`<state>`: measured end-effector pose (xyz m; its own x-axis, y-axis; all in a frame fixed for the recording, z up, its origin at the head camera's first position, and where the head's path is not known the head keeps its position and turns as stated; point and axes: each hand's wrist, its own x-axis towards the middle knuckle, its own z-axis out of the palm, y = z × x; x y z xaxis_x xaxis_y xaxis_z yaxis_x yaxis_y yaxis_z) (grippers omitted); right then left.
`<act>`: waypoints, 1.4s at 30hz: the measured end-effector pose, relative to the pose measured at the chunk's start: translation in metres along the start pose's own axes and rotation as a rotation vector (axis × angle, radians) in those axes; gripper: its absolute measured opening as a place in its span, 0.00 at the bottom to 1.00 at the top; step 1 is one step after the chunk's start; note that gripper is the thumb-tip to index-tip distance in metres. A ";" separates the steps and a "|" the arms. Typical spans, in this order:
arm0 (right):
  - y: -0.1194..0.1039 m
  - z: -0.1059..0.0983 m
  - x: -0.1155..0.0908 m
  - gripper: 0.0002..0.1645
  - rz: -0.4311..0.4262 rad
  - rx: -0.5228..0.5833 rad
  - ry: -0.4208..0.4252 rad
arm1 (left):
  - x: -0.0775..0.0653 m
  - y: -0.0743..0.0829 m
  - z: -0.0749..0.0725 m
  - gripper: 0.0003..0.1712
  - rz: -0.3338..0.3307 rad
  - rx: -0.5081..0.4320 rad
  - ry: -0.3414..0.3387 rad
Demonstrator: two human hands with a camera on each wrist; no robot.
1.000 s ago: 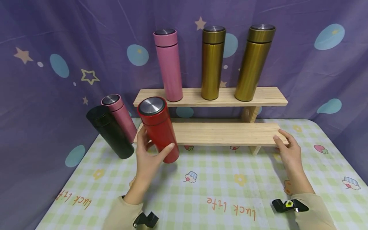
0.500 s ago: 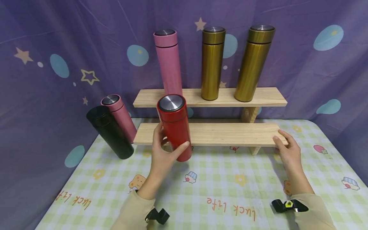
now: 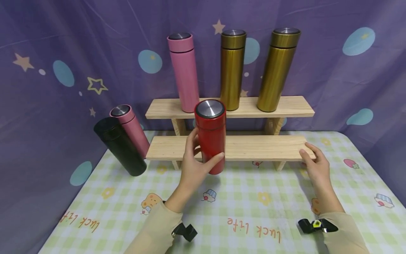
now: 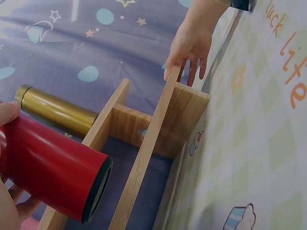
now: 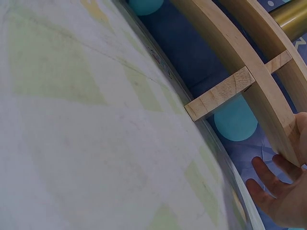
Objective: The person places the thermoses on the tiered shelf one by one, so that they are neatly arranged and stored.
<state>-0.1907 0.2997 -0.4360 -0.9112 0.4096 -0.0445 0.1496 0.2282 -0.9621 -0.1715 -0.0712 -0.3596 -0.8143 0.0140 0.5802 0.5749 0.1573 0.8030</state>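
My left hand (image 3: 196, 168) grips a red thermos bottle (image 3: 210, 139) with a silver-topped lid, thumb on the near side. The bottle is held upright in front of the two-tier wooden shelf (image 3: 263, 147), and its base hangs in the air in the left wrist view, apart from the lower board. At that board's right end, my right hand (image 3: 318, 168) pinches the corner, with the thumb on top. Fingers (image 5: 266, 177) spread below the board's end in the right wrist view. On the upper board stand a pink thermos (image 3: 185, 76) and two gold thermoses, the left one (image 3: 232, 72) partly behind the red lid.
Left of the shelf, a black thermos (image 3: 122, 148) and another pink thermos (image 3: 131, 128) stand on the checkered tablecloth (image 3: 247, 201). A purple curtain (image 3: 111, 42) hangs behind. The second gold thermos (image 3: 278, 72) stands near the upper board's right end.
My left hand has carried the red thermos to the right and slightly up, from the shelf's left end towards its middle. The right hand has stayed on the board's corner.
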 end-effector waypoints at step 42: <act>0.000 0.001 0.001 0.38 0.010 -0.021 0.008 | 0.036 0.018 0.077 0.53 0.020 0.060 -0.223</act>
<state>-0.1920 0.2995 -0.4364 -0.9066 0.4187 -0.0524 0.1671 0.2422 -0.9557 -0.1973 0.0084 -0.3350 -0.8043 0.2342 0.5461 0.5905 0.2128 0.7785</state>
